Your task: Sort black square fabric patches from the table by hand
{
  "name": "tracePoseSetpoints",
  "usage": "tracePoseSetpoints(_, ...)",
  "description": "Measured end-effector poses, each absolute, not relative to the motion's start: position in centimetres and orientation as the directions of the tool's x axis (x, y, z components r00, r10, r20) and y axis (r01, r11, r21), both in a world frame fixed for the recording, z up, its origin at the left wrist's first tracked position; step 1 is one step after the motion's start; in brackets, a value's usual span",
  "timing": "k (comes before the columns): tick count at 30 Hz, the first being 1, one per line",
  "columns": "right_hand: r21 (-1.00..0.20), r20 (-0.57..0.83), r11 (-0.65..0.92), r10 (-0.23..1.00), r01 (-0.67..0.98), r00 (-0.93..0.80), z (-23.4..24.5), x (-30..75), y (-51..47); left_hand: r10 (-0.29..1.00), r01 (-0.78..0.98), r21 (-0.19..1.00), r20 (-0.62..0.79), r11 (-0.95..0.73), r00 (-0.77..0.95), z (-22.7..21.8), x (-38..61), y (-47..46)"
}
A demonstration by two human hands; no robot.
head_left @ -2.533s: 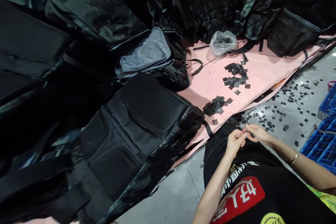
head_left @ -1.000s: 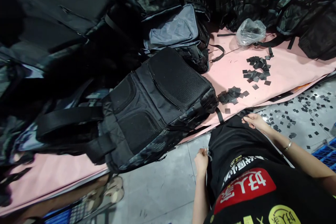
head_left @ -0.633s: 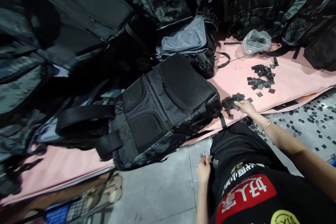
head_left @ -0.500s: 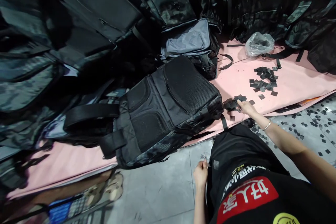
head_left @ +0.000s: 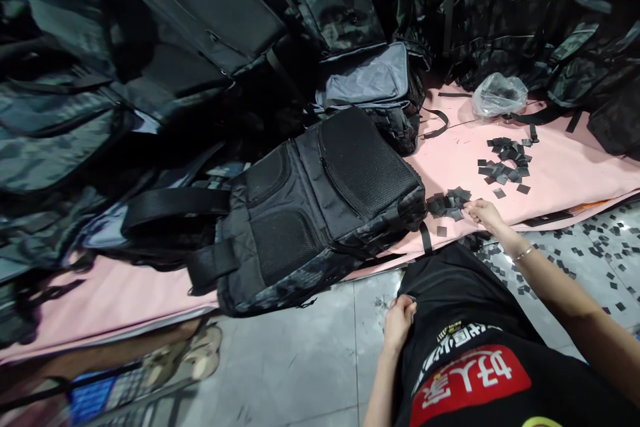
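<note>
My right hand (head_left: pixel 484 213) is closed in a pinch at the right edge of a small heap of thin black squares (head_left: pixel 447 203). Its fingertips meet a square at the heap's edge. By my thigh, above the floor, my left hand (head_left: pixel 399 321) is closed with thumb and fingers together. Whatever it may hold is too small to make out. A black and dark-camouflage backpack (head_left: pixel 320 207) lies on the pink table covering (head_left: pixel 565 167), its mesh back panel facing up and its end beside the heap. Another group of black squares (head_left: pixel 505 160) lies farther back.
Many dark camouflage backpacks (head_left: pixel 330 7) are piled along the back and left. An unzipped bag with grey lining (head_left: pixel 367 77) lies behind the nearest backpack. A clear plastic bag (head_left: pixel 500 95) stands at the back right. More black squares (head_left: pixel 595 240) litter the floor.
My right hand has drawn back slightly to the right, from over the heap to its edge. My left hand has shifted right, closer to my thigh. The backpack stays in place.
</note>
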State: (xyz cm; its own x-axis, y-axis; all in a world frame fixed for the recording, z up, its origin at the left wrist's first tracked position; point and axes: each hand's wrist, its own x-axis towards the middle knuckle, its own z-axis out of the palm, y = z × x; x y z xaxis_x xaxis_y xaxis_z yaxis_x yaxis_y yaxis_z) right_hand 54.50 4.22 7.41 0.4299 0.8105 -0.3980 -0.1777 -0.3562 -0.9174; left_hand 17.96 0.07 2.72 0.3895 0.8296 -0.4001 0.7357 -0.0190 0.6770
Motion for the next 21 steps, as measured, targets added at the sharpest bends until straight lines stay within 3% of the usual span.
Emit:
tracePoseSetpoints(2, -0.91, -0.412, -0.346, 0.815, -0.228, 0.408, 7.8, 53.3, 3.3, 0.863, 0.696, 0.714, -0.398, 0.077, 0.312, 3.1, 18.8, 0.5)
tracePoseSetpoints(5, -0.884, -0.444, -0.354, 0.84, -0.304, 0.311, 8.8, 50.5, 1.7, 0.886, 0.492, 0.835, -0.4, 0.247, 0.234, 4.7, 20.6, 1.6)
tracePoseSetpoints(9, -0.858, -0.447, -0.371, 0.879, -0.354, 0.164, 10.3, 45.6, -0.3, 0.843, 0.134, 0.931, -0.363, 0.338, 0.396, 8.2, 24.8, 2.4)
tracePoseSetpoints(11, -0.88, -0.409, -0.354, 0.904, -0.317, 0.126, 10.7, 43.7, -1.0, 0.822, 0.055, 0.933, -0.34, 0.355, 0.457, 9.5, 26.8, 2.3)
tracePoseSetpoints(15, -0.881, -0.426, -0.378, 0.896, -0.285, 0.127, 11.0, 42.2, -1.7, 0.868, 0.072, 0.952, -0.301, 0.297, 0.396, 9.5, 28.2, 1.5)
tracePoseSetpoints(18, -0.745, -0.553, -0.476, 0.832, -0.467, 0.034, 11.3, 43.0, -2.0, 0.886, 0.049, 0.929, -0.365, 0.366, 0.287, 7.9, 26.0, 1.4)
tracePoseSetpoints(21, -0.589, -0.585, -0.512, 0.804, -0.625, -0.108, 11.7, 44.3, -2.5, 0.874, 0.25, 0.856, -0.482, 0.453, 0.067, 6.4, 21.5, 1.8)
